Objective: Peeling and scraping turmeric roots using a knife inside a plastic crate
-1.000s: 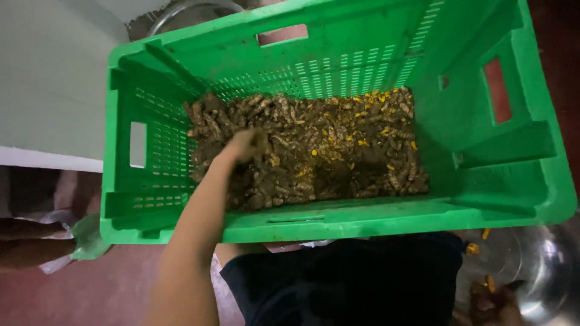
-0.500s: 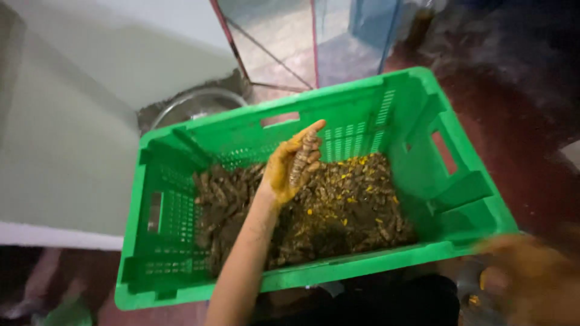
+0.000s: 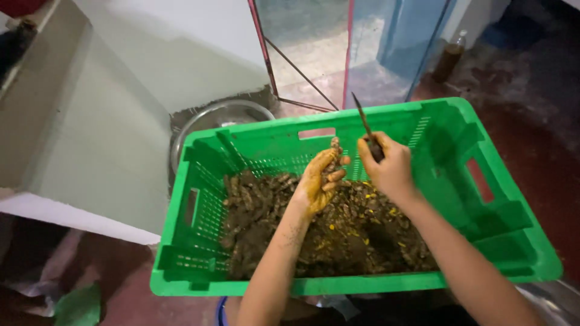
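Note:
A green plastic crate (image 3: 199, 265) sits in front of me, its bottom covered with muddy brown roots (image 3: 260, 211) and yellow cut bits. Above the crate's middle, my left hand (image 3: 317, 181), stained yellow, grips one brown root (image 3: 334, 158) upright. My right hand (image 3: 389, 166) is just to its right, closed on the dark handle of a small knife (image 3: 364, 124) whose thin blade points up and away. The two hands are almost touching.
A round metal bowl (image 3: 211, 118) stands behind the crate's far left corner, next to a pale wall. A red metal frame and blue panel (image 3: 399, 42) rise at the back. A brown bottle (image 3: 450, 54) stands far right on the reddish floor.
My left hand lifted a root out of the pile. My right hand came into view with the knife and moved in next to it. The view tilted up and back.

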